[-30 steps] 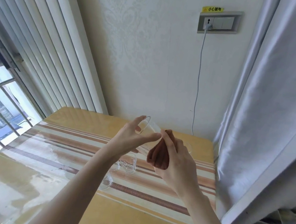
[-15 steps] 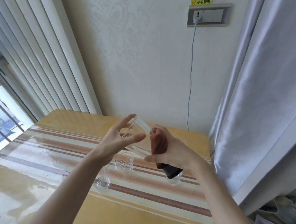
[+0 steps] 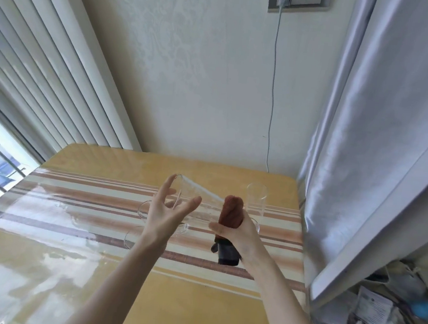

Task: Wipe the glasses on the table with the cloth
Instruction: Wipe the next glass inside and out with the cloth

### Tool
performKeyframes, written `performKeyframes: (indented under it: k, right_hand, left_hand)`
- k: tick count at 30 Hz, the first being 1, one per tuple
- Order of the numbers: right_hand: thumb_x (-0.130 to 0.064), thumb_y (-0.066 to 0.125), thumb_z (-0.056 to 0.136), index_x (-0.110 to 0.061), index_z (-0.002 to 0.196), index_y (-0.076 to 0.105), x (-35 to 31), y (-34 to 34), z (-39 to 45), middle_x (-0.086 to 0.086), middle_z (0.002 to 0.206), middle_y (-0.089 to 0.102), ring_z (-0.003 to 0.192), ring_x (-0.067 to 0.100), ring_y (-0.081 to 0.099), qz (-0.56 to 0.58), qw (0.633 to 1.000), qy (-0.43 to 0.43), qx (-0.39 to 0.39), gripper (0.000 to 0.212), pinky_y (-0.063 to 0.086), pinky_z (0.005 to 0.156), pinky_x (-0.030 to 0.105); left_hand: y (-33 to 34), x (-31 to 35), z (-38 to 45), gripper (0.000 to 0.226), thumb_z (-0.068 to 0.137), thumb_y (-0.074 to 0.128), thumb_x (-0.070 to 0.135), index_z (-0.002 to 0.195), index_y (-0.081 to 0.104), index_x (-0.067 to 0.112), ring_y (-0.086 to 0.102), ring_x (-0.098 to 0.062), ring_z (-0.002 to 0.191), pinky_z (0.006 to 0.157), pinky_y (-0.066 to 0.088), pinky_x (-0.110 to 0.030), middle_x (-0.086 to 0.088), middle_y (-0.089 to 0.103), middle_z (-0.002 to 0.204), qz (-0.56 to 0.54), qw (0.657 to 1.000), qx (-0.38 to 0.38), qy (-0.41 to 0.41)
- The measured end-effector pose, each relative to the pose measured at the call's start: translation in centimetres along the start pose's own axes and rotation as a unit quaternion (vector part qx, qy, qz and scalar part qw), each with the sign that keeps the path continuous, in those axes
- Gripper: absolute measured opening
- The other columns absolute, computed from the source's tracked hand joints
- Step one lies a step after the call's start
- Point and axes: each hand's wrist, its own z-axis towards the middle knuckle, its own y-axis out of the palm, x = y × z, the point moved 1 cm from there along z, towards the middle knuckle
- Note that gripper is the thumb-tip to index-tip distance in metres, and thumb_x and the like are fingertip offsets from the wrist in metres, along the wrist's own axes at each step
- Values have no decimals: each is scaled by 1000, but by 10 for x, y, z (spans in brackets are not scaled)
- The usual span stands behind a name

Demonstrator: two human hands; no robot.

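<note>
A clear drinking glass (image 3: 198, 199) lies on its side in the air above the table (image 3: 192, 304). My left hand (image 3: 169, 216) holds its open rim with spread fingertips. My right hand (image 3: 237, 231) grips a reddish-brown cloth (image 3: 231, 212) wrapped around the glass's other end, with a dark tail of cloth hanging below the hand. Another clear glass (image 3: 255, 202) stands upright at the far right of the table. Two more clear glasses (image 3: 143, 209) stand behind my left hand, partly hidden by it.
The yellow table has a striped runner under a shiny clear cover (image 3: 70, 212). A wall with a socket and a hanging cable (image 3: 272, 102) is behind it. Blinds and a window are on the left, a grey curtain (image 3: 370, 125) on the right, clutter at bottom right.
The camera has tilted down and the hands with the glass now sit lower over the table. The right hand has turned so that the cloth's dark tail hangs below it.
</note>
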Motion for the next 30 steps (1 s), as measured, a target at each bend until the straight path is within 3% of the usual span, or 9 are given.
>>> performKeyframes:
  k: [3,6,9,12,14,18,21,25,30]
  right_hand:
    - [-7,80,74,-12,86,53,29,-1,-1,7,77,57,72,33,63,-32,998,5,46,30,56,76,49]
    - [-2,72,81,-5,93,53,45,-10,-4,10,73,58,53,22,64,-43,995,6,92,23,56,56,30]
    - [-3,73,80,-6,85,53,53,-27,-11,6,62,57,43,20,58,-93,991,20,95,20,50,50,26]
    - [-2,73,80,-11,80,56,60,-43,-21,10,70,60,41,17,57,-105,990,49,85,19,51,48,23]
    - [-3,75,79,-11,82,58,69,-53,-27,11,76,63,46,14,59,-104,988,68,89,19,51,49,23]
    - [-23,80,76,-9,98,57,88,-69,-33,-1,85,64,79,14,62,-140,975,90,146,34,47,67,22]
    - [-31,79,76,-14,95,53,100,-77,-31,-1,86,63,79,14,61,-154,966,104,181,37,46,64,22]
    - [-38,78,76,-15,101,51,111,-84,-27,-2,90,63,81,12,61,-188,951,121,213,43,45,62,20]
    - [-40,71,81,-9,111,48,120,-89,-26,1,88,63,77,16,63,-192,945,141,224,49,51,69,31]
  left_hand:
    - [7,-12,1,85,51,82,60,123,38,64,56,-23,117,93,51,-47,-9,50,134,27,999,15,-10]
    - [19,-20,3,92,53,78,58,134,36,51,53,-16,114,93,50,-44,0,44,133,55,998,2,3]
    - [31,-29,2,90,61,77,50,140,34,43,51,-17,112,90,48,-37,5,38,130,91,996,-9,10]
    - [34,-48,3,88,65,78,49,140,33,42,50,-20,116,95,48,-41,4,37,129,122,992,-10,-4]
    - [35,-61,3,89,68,80,45,142,32,40,48,-21,119,99,45,-43,4,35,127,151,988,-8,-14]
    - [45,-89,5,92,69,80,39,145,28,34,42,-26,124,97,41,-37,-7,32,135,280,960,-18,4]
    - [56,-111,8,96,68,80,43,147,27,31,36,-30,129,100,38,-40,-12,29,141,369,928,-44,36]
    - [74,-130,9,95,69,77,47,148,25,30,37,-29,127,91,41,-33,-12,30,141,415,904,-87,48]
    - [96,-144,12,97,68,76,50,148,23,32,36,-31,129,94,42,-37,-12,26,143,409,905,-112,40]
